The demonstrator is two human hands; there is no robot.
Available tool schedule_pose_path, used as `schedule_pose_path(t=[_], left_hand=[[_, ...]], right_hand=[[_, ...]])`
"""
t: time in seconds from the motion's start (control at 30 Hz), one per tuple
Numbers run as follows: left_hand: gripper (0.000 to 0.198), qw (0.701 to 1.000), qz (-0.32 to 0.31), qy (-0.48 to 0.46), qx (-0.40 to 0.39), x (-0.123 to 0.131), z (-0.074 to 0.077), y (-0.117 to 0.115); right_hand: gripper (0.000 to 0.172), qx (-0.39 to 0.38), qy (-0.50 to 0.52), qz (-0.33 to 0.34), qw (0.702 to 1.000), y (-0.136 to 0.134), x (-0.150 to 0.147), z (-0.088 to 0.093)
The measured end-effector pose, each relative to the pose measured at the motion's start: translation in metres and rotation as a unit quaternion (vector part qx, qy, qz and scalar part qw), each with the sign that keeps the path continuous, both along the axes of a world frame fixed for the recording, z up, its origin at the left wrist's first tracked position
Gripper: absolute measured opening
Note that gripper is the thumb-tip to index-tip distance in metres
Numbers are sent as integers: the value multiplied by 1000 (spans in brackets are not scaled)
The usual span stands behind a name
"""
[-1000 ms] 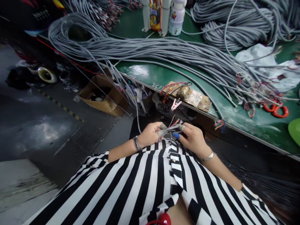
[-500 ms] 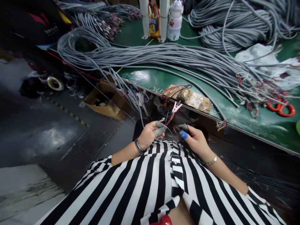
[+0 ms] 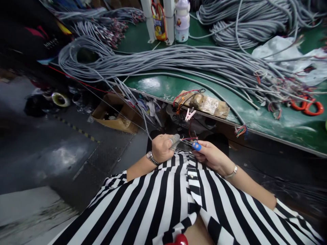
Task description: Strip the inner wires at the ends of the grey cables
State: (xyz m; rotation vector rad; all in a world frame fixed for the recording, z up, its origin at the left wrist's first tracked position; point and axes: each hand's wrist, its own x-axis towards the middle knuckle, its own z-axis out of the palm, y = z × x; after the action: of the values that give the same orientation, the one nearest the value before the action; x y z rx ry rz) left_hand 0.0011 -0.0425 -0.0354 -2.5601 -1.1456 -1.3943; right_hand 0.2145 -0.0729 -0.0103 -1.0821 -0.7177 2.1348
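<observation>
My left hand (image 3: pixel 162 148), grey covers on its fingertips, is closed around the end of a grey cable (image 3: pixel 147 129) that hangs down from the table. Thin coloured wires (image 3: pixel 189 138) fan out of that end towards my right hand (image 3: pixel 211 154). A blue cover is on my right thumb, which presses against the fingers on the thin wires; the exact grip is partly hidden. Just beyond both hands, a pink clip (image 3: pixel 189 114) sits at the table edge beside a taped wooden block (image 3: pixel 209 106).
A long bundle of grey cables (image 3: pixel 163 59) lies across the green table (image 3: pixel 150 83). Orange-handled scissors (image 3: pixel 313 108) rest at the right. A bottle (image 3: pixel 182 23) stands by white posts at the back. On the floor to the left is a cardboard box (image 3: pixel 116 119).
My left hand has closed into a fist around the cable end. My right hand has moved closer to it, and the wires now stretch sideways between them, away from the pink clip.
</observation>
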Motion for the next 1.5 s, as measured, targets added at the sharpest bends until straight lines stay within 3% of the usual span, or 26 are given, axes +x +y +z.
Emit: schedule_pose_path(t=[0.23,0.43,0.63,0.73,0.93,1.03,1.13,1.2,1.27,1.33,1.5], left_hand=[[17,999,23,27,27,0,2,-1],[15,988,30,41,-146,0,6,-4],[18,963,8,-53,-263,1,9,-4],[19,952,-11,-102,-289,0,7,-4],[17,952,-1,-107,-287,3,7,-4],[21,910,1,-195,-366,9,14,-5],[29,808,-38,-297,-508,16,23,-7],[33,761,-63,-323,-559,19,27,-8],[35,750,-71,-325,-572,21,29,-10],[34,750,-76,-318,-576,23,28,-12],[32,766,-82,-296,-564,22,23,-14]], right_hand=[[46,10,-15,-2,1000,-1,0,1],[42,27,-24,3,999,0,-1,-2],[41,41,-40,2,998,-1,-3,-3],[40,63,-53,4,997,0,-5,-1],[37,128,-94,-8,987,-1,-4,-4],[32,188,-139,-22,972,0,3,-10],[27,258,-209,-93,939,5,10,-12],[24,310,-258,-154,902,10,10,-8],[22,360,-293,-179,867,16,6,0],[24,396,-304,-163,851,22,-1,7],[24,340,-271,-105,895,28,-20,15]])
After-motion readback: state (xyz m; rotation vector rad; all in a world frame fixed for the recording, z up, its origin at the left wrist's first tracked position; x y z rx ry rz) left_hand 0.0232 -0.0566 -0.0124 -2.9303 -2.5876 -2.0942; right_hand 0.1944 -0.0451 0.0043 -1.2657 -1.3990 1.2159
